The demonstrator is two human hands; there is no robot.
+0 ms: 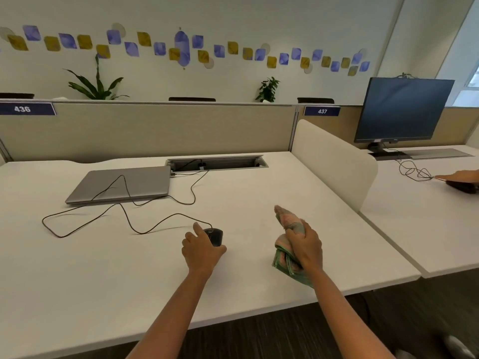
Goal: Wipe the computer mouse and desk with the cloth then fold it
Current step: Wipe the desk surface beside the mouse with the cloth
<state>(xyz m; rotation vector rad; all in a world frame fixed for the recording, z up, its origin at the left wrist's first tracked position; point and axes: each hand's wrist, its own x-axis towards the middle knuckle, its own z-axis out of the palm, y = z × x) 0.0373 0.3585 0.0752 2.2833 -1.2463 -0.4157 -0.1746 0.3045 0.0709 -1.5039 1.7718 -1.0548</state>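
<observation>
A black wired computer mouse lies on the white desk, near its middle front. My left hand rests on the mouse's left side, fingers wrapped around it. To the right, my right hand grips a bunched pink and green cloth. One end of the cloth sticks up past my fingers, and the other end hangs down to the desk surface. The mouse cable loops leftward across the desk.
A closed grey laptop lies at the back left, beside a cable tray opening. A low white divider bounds the desk on the right. Beyond it stand a monitor and another person's hand.
</observation>
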